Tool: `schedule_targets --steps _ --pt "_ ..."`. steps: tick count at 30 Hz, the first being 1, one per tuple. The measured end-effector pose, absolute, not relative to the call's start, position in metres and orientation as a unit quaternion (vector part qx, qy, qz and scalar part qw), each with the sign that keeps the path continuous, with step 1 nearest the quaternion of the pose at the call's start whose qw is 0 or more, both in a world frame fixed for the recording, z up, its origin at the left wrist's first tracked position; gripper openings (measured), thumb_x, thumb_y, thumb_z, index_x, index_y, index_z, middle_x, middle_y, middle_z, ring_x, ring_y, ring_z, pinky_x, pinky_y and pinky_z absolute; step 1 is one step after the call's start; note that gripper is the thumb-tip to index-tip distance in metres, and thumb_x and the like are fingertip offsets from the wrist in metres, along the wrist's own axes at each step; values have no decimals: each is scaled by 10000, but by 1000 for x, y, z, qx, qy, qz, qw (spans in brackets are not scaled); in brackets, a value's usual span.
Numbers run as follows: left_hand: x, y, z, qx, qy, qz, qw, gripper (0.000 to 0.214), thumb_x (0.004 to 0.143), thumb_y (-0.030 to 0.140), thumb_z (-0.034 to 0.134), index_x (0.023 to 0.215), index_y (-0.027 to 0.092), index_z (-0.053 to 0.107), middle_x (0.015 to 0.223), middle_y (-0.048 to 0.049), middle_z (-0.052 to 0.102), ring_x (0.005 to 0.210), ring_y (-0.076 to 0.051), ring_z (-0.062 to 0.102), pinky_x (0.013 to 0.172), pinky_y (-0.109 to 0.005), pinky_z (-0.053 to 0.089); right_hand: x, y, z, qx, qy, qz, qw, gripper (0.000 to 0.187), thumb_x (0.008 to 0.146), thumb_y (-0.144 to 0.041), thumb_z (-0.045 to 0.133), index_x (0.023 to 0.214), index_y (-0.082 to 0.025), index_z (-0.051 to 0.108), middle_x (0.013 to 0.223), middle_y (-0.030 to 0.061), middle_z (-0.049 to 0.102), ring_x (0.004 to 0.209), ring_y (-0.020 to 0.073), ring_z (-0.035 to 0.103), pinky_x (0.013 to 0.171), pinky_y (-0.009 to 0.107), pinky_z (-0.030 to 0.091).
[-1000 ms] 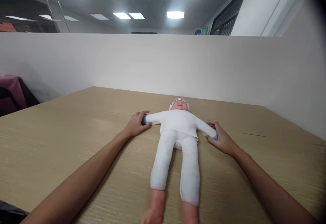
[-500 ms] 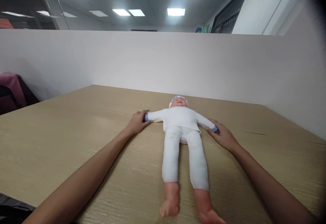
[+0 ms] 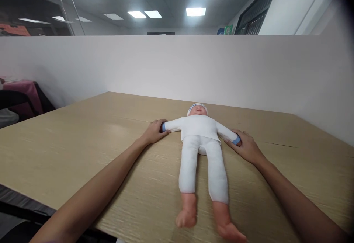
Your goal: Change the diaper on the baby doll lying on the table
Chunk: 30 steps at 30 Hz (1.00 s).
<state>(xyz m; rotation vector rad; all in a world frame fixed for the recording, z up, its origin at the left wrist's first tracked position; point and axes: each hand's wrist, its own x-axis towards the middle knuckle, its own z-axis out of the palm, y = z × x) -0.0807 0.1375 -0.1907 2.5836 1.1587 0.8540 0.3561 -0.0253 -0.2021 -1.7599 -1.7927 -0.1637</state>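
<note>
A baby doll (image 3: pixel 201 147) in a white suit and white cap lies on its back on the wooden table (image 3: pixel 83 150), arms spread, bare feet toward me. My left hand (image 3: pixel 153 131) is closed around the end of the doll's arm on the left, at its blue cuff. My right hand (image 3: pixel 246 147) is closed over the end of the other arm, covering the doll's hand beside its blue cuff. Both of my forearms stretch across the tabletop.
A white partition wall (image 3: pixel 177 69) runs behind the table and along its right side. At the far left stands a dark chair with pink cloth (image 3: pixel 24 95). The table's near edge shows at lower left.
The doll has slid away from me across the table, so its bare feet are now fully in view. Both hands have kept their hold on its arms.
</note>
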Motion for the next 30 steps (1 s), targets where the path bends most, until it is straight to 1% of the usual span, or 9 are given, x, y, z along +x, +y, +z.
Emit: schedule_targets --steps 3,6,8,11,17,20,24,27,30 --pt "-80 136 -189 871 388 287 91 551 911 551 630 1327 194 580 1238 -117 692 1135 -329 618 992 -473 489 355 -26 -201 -660 -679 -28 321 509 910 -640 592 1192 -221 652 1029 104 736 850 280 668 752 395 531" --pt "-80 136 -189 872 387 285 92 566 909 548 630 1339 184 581 1245 -126 691 1148 -338 613 1004 -484 487 353 -26 -200 -662 -674 -5 327 515 908 -638 597 1201 -218 646 1032 100 738 810 262 668 714 375 530" --pt "-80 136 -189 872 387 285 92 575 908 548 630 1347 179 582 1263 -131 685 1165 -342 609 1015 -487 483 352 -26 -199 -658 -680 -5 322 517 911 -630 599 1210 -211 642 1056 103 736 853 271 672 728 374 529" --pt "-80 136 -189 872 390 281 94 603 912 549 623 1379 171 569 1300 -142 674 1186 -346 603 1022 -488 485 353 -25 -199 -650 -693 -2 312 503 928 -613 595 1237 -218 635 1115 100 732 959 293 670 790 385 525" --pt "-81 138 -192 870 399 273 97 668 919 565 613 1453 175 524 1293 -152 675 1204 -349 590 1034 -498 487 358 -24 -203 -657 -684 29 315 461 936 -599 600 1254 -267 627 1187 77 719 1022 295 664 821 387 535" --pt "-82 139 -193 872 395 272 100 661 916 574 615 1450 194 535 1301 -139 672 1203 -338 588 1055 -495 476 359 -24 -205 -656 -678 37 328 496 913 -610 627 1261 -256 626 1195 88 716 1021 295 667 813 388 551" --pt "-83 143 -195 869 397 275 105 679 891 579 644 1440 191 548 1285 -133 678 1214 -329 584 1051 -463 489 361 -22 -208 -656 -665 50 354 604 861 -619 686 1306 -221 594 1223 124 701 1011 297 680 790 383 570" --pt "-82 145 -196 865 404 279 104 713 866 567 667 1446 174 532 1316 -139 670 1248 -332 574 1063 -449 486 364 -18 -210 -646 -671 19 362 617 831 -611 715 1286 -209 601 1224 136 703 1042 313 679 855 417 565" --pt "-80 139 -196 853 427 284 96 750 867 554 656 1467 137 488 1354 -174 648 1265 -355 572 1095 -488 454 363 -18 -212 -645 -675 -63 352 660 808 -640 699 1267 -176 604 1219 167 696 1102 354 652 969 499 521"
